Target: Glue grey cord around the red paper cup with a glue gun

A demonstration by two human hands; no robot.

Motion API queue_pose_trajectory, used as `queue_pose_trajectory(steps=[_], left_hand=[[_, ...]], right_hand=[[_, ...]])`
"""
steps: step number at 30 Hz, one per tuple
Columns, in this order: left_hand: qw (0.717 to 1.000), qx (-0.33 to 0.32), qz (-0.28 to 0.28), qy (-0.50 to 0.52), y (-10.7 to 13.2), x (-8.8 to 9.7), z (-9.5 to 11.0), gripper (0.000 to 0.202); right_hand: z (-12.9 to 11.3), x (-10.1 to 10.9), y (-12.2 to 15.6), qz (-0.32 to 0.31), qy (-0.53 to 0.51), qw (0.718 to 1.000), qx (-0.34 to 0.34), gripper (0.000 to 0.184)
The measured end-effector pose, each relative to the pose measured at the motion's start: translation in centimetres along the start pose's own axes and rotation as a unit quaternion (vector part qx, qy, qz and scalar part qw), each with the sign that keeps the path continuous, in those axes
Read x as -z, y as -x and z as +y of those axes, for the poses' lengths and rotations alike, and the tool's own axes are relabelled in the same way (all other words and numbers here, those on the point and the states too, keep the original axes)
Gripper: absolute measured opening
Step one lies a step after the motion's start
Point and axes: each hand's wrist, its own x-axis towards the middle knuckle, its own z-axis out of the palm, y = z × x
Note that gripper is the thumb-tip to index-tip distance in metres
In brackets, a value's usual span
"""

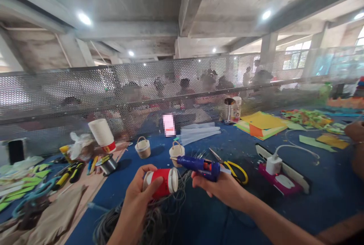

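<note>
My left hand is closed around a red and white paper cup, which lies on its side in the grip with one end facing right. In my right hand is a blue glue gun, its nozzle pointing left, above and a little right of the cup. A small basket with a handle stands just behind the nozzle, and a second small basket is farther left. Grey cord lies in a loose bundle under my left hand. Yellow-handled scissors rest beyond my right hand.
A stack of paper cups, a wire spool and pliers lie left. Right are a pink power strip with a white charger and coloured sheets. Perforated metal panels border the back.
</note>
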Motion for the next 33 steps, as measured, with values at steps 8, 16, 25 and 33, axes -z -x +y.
queue_pose_trajectory(steps=[8,16,25,33], left_hand=[[1.0,-0.013,0.013,0.009,0.0,0.0,0.9,0.048],[0.999,-0.027,0.026,0.001,0.1,0.0,1.1,0.046],[0.999,-0.031,0.041,-0.004,0.1,-0.1,1.2,0.048],[0.991,-0.078,0.056,-0.095,-0.1,0.3,0.7,0.047]], right_hand=[[1.1,0.2,0.6,-0.086,0.019,0.994,-0.057,0.039],[0.1,0.2,0.2,-0.089,0.055,0.994,-0.032,0.038],[0.2,0.7,0.2,-0.096,0.066,0.993,-0.019,0.034],[-0.1,1.3,0.3,-0.067,0.064,0.996,-0.001,0.029]])
